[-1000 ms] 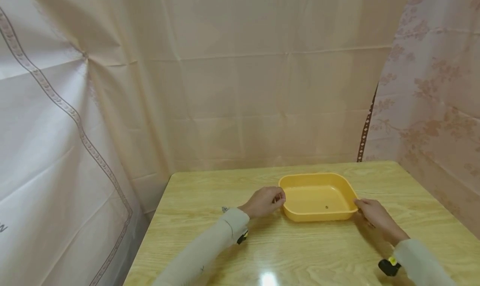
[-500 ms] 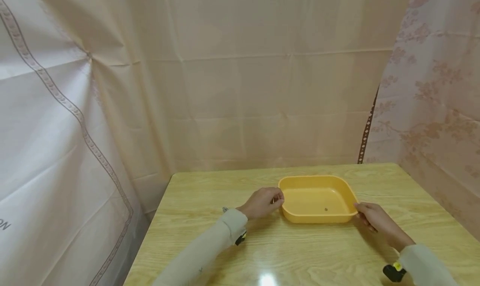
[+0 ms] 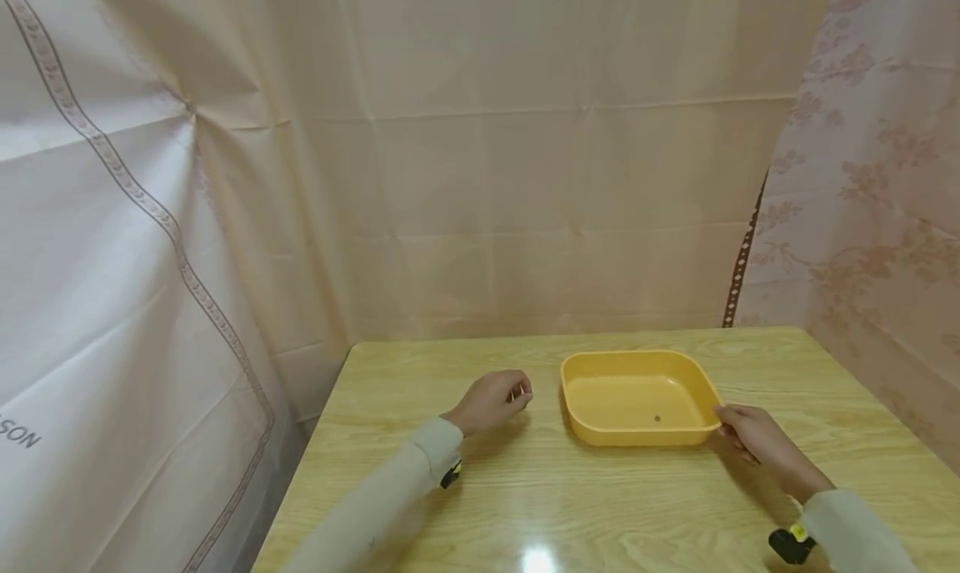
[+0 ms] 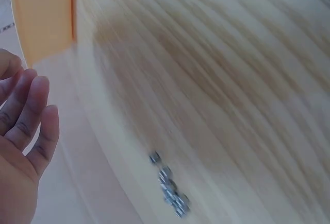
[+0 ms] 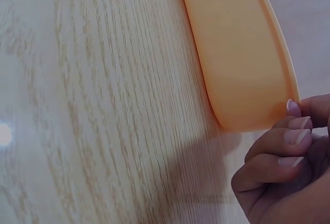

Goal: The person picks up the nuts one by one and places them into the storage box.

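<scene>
A shallow yellow plastic basin (image 3: 641,437) sits on the table, with one small dark piece (image 3: 657,419) lying on its floor. My right hand (image 3: 761,439) pinches the rim at its near right corner between thumb and forefinger, as the right wrist view shows, the other fingers curled below. My left hand (image 3: 491,402) is over the table left of the basin, apart from it, its fingers loosely bent with nothing visible in them. In the left wrist view, several small shiny metal nuts (image 4: 170,188) lie clustered on the wood; the left hand and sleeve hide them in the head view.
The wood-grain table (image 3: 600,506) has its far edge close to a beige hanging cloth (image 3: 540,181). More cloth hangs at the left (image 3: 97,323) and the right (image 3: 885,223). A bright light reflection shows near the front.
My left hand has left the basin's left rim and moved left across the table. The right hand keeps its hold on the basin, which stays in about the same place.
</scene>
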Demonstrator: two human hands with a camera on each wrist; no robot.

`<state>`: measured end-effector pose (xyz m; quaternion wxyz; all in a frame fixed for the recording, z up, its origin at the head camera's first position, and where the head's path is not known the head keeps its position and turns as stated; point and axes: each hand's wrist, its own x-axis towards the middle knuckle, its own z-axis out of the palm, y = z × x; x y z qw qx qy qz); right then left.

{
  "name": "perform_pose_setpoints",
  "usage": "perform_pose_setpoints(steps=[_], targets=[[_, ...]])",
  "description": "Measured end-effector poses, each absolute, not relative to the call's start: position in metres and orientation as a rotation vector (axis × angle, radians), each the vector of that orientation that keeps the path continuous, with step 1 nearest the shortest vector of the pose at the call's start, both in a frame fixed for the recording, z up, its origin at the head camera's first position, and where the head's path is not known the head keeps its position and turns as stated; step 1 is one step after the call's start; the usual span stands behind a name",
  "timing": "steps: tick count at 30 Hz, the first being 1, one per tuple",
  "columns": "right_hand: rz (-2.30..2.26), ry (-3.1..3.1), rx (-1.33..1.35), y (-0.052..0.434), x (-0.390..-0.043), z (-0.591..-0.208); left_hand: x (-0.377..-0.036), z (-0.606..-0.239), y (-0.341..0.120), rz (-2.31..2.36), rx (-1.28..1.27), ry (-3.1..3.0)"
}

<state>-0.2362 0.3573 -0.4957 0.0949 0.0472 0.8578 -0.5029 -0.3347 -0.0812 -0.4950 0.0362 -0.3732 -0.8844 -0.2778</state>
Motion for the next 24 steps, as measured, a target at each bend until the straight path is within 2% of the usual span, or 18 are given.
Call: perform_pose_setpoints(steps=[24], targets=[[-1.531,2.506,0.124,0.357,-0.236,-0.494,-0.325,-0.495,-0.186,-0.873,-0.808,-2.835]])
